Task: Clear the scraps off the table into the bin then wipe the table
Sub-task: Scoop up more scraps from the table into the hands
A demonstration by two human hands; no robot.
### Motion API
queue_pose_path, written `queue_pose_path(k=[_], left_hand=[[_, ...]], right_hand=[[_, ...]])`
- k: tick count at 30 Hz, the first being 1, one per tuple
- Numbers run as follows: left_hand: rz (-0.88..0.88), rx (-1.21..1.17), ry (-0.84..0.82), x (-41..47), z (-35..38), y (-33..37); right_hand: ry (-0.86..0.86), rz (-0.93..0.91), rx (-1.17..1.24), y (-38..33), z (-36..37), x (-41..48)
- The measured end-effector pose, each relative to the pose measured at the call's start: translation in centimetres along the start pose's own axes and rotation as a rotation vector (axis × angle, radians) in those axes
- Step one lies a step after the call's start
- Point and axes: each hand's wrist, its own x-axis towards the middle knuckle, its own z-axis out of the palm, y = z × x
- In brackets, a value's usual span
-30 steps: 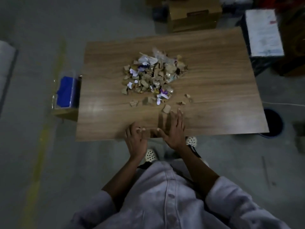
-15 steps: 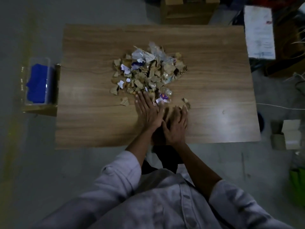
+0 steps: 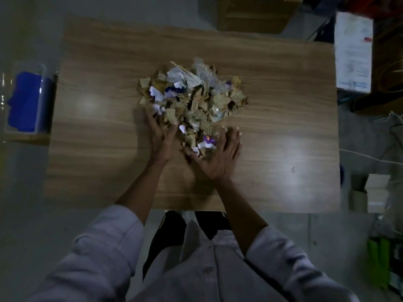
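A heap of scraps [image 3: 194,99], brown cardboard bits mixed with white, purple and clear plastic pieces, lies in the middle of the wooden table [image 3: 87,149]. My left hand [image 3: 160,136] rests flat against the heap's near left side, its fingertips under loose pieces. My right hand [image 3: 218,155] lies flat with fingers spread against the near right side, its thumb touching a purple and white scrap. Neither hand holds anything. Just off the table's left edge stands a clear container with a blue cloth [image 3: 24,101] in it.
A cardboard box [image 3: 255,14] sits beyond the far edge. A white sheet [image 3: 353,53] lies on dark furniture at the right. Small boxes [image 3: 370,192], cables and a green item [image 3: 379,260] are on the floor at right.
Both hands slid forward from the table's near edge to the heap, pushing the stray scraps in. The pile is tighter now. The camera moved closer over the table.
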Motion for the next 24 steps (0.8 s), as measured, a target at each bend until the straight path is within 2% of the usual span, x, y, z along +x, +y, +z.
queue_pose_path(k=[3, 6, 8, 13, 17, 20, 24], left_hand=[[0.092, -0.017, -0.031, 0.6, 1.4, 0.9], [0.099, -0.026, 0.129, 1.4, 0.8, 1.3], [0.121, 0.041, 0.161, 2.8, 0.1, 2.2], [0.217, 0.138, -0.134, 4.7, 1.4, 3.5], [0.259, 0.358, -0.144, 4.4, 2.4, 1.5], [0.130, 0.277, -0.113, 3.9, 3.0, 2.1], [0.021, 0.171, -0.093, 3.5, 3.6, 2.5]], right_hand=[[0.038, -0.087, 0.093, -2.0, 1.0, 1.8], [0.074, -0.127, 0.192, -3.4, 1.2, 3.0], [0.055, -0.147, 0.230, -4.0, 1.2, 3.7], [-0.035, -0.151, 0.186, -6.0, 1.3, 5.1], [-0.021, -0.141, 0.196, -6.4, 1.8, 5.2], [0.105, -0.253, 0.187, -6.3, 2.1, 5.8], [0.138, -0.213, 0.116, -6.9, 2.9, 6.6]])
